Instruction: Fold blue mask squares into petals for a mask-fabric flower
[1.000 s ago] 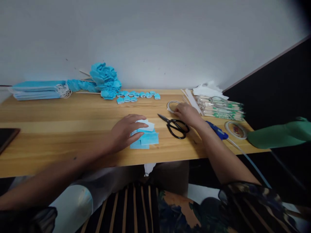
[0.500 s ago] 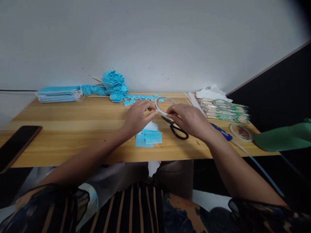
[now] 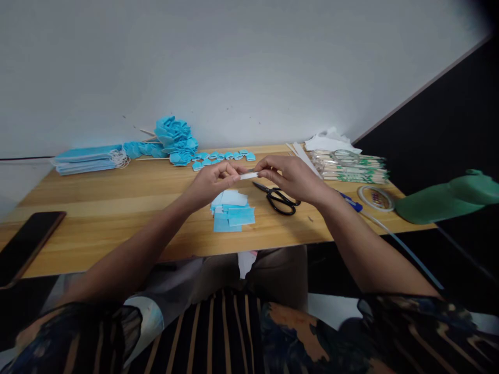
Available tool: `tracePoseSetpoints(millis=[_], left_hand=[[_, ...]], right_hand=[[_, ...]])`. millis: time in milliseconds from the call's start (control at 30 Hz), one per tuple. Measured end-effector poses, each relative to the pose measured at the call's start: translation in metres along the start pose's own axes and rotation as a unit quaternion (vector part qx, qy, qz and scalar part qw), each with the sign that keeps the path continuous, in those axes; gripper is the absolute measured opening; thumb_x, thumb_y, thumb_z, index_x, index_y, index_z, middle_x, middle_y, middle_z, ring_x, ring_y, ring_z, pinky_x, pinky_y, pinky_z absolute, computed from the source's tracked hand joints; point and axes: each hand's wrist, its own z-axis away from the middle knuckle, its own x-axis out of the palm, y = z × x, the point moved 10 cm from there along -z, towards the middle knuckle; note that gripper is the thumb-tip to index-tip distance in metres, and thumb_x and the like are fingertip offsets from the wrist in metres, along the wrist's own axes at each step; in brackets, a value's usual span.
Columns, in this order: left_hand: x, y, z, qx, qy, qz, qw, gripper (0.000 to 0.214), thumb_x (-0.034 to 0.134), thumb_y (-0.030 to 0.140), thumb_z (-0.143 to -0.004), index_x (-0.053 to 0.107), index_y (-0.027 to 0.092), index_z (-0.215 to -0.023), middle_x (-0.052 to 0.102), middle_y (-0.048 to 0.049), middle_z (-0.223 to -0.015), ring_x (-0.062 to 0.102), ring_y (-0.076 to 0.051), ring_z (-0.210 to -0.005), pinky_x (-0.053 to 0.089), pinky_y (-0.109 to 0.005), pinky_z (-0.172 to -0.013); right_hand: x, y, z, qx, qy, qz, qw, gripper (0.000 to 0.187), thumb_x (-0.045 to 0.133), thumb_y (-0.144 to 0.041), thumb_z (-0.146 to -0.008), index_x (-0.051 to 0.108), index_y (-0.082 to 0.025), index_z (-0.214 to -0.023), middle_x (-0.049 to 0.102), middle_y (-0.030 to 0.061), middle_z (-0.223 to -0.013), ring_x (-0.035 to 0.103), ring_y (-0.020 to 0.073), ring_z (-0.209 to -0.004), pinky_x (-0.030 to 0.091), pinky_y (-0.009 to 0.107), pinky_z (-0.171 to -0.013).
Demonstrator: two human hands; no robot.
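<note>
Between my two hands a roll of white tape (image 3: 248, 176) is held up edge-on above the table. My left hand (image 3: 218, 182) pinches its left side with thumb and fingers. On the other side my right hand (image 3: 290, 176) grips it, fingers curled. Black-handled scissors (image 3: 281, 200) lie on the wood just below my right hand, blades pointing up and left. Under my left hand sits a loose pile of cut blue and white fabric pieces (image 3: 234, 215). Behind the hands, small folded blue pieces (image 3: 224, 156) are set out in rows.
Stacked blue face masks (image 3: 89, 158) and blue fabric flowers on sticks (image 3: 175, 137) stand at the back left. A phone (image 3: 29, 244) lies front left. Rightward are bagged sticks (image 3: 349, 166), another tape roll (image 3: 376, 199), a blue-handled tool (image 3: 351, 201) and a green bottle (image 3: 436, 200).
The tape roll has turned from showing its open ring to edge-on. Both hands still hold it, now slightly further left in view. The whole view has shifted a little.
</note>
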Motion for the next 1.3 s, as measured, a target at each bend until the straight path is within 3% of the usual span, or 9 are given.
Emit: tracePoseSetpoints(millis=[200,267,367,567,733,967,1133,1233,1300], left_hand=[[-0.014,-0.054,0.000,-0.153,0.145,0.290,0.934,0.018,0.075,0.026,-0.088,0.064,0.015,-0.078,0.069,-0.0039,-0.078,0.065,-0.014,-0.072,0.053,-0.027,-0.072],[-0.025,-0.067,0.002,-0.174,0.186,0.334,0.908,0.014,0.073,0.022,-0.090,0.065,0.014,-0.081,0.070,-0.0051,-0.079,0.067,-0.015,-0.076,0.055,-0.028,-0.074],[-0.046,-0.079,0.006,-0.172,0.229,0.354,0.891,0.013,0.074,0.020,-0.089,0.065,0.014,-0.082,0.072,-0.0061,-0.082,0.069,-0.016,-0.079,0.056,-0.030,-0.078],[-0.067,-0.087,0.017,-0.150,0.254,0.312,0.903,0.017,0.077,0.024,-0.087,0.066,0.013,-0.082,0.073,-0.0059,-0.085,0.070,-0.016,-0.083,0.057,-0.029,-0.078],[-0.077,-0.083,0.026,-0.121,0.274,0.290,0.909,0.024,0.082,0.031,-0.085,0.065,0.014,-0.081,0.073,-0.0045,-0.090,0.070,-0.014,-0.086,0.057,-0.028,-0.083],[-0.084,-0.099,0.034,-0.143,0.316,0.360,0.866,0.017,0.078,0.021,-0.087,0.063,0.014,-0.082,0.073,-0.0037,-0.087,0.073,-0.014,-0.091,0.055,-0.035,-0.103],[-0.082,-0.100,0.035,-0.138,0.328,0.428,0.831,0.010,0.069,0.014,-0.092,0.065,0.014,-0.084,0.073,-0.0033,-0.086,0.073,-0.012,-0.090,0.053,-0.036,-0.110],[-0.080,-0.100,0.034,-0.141,0.327,0.448,0.820,0.013,0.064,0.012,-0.095,0.065,0.014,-0.082,0.073,-0.0038,-0.087,0.073,-0.012,-0.092,0.053,-0.035,-0.111],[-0.080,-0.101,0.034,-0.142,0.329,0.450,0.818,0.015,0.062,0.012,-0.096,0.065,0.015,-0.082,0.073,-0.0038,-0.087,0.073,-0.013,-0.094,0.053,-0.035,-0.112]], right_hand=[[-0.008,0.027,0.017,0.053,0.080,0.132,0.987,0.031,0.053,-0.025,-0.103,0.068,-0.017,-0.128,0.073,0.0151,-0.130,0.068,0.0280,-0.117,0.052,0.039,-0.093],[0.010,0.049,0.039,0.125,0.006,0.228,0.966,0.033,0.052,-0.025,-0.103,0.069,-0.014,-0.129,0.075,0.0186,-0.124,0.070,0.0326,-0.114,0.053,0.042,-0.090],[0.045,0.074,0.074,0.171,-0.135,0.288,0.933,0.032,0.057,-0.031,-0.101,0.071,-0.014,-0.125,0.079,0.0173,-0.107,0.073,0.0331,-0.100,0.054,0.039,-0.082],[0.052,0.078,0.080,0.107,-0.091,0.339,0.930,0.033,0.056,-0.022,-0.099,0.067,-0.013,-0.128,0.074,0.0196,-0.120,0.068,0.0341,-0.110,0.052,0.041,-0.094],[0.056,0.095,0.071,0.109,-0.122,0.333,0.929,0.035,0.053,-0.027,-0.099,0.065,-0.014,-0.130,0.076,0.0183,-0.110,0.070,0.0321,-0.098,0.053,0.041,-0.087],[0.057,0.094,0.073,0.103,-0.103,0.326,0.934,0.037,0.051,-0.020,-0.097,0.066,-0.015,-0.130,0.075,0.0178,-0.105,0.072,0.0330,-0.095,0.054,0.040,-0.079],[0.039,0.111,0.067,0.170,-0.063,0.200,0.963,0.043,0.060,-0.023,-0.086,0.065,-0.017,-0.128,0.076,0.0122,-0.095,0.072,0.0276,-0.079,0.055,0.037,-0.067],[0.027,0.103,0.052,0.199,0.003,-0.065,0.978,0.056,0.070,-0.034,-0.083,0.059,-0.021,-0.136,0.072,0.0033,-0.085,0.070,0.0213,-0.072,0.058,0.034,-0.065],[0.032,0.085,0.038,0.195,0.019,-0.233,0.953,0.059,0.078,-0.045,-0.082,0.061,-0.024,-0.134,0.069,0.0008,-0.084,0.069,0.0193,-0.074,0.061,0.034,-0.067]])
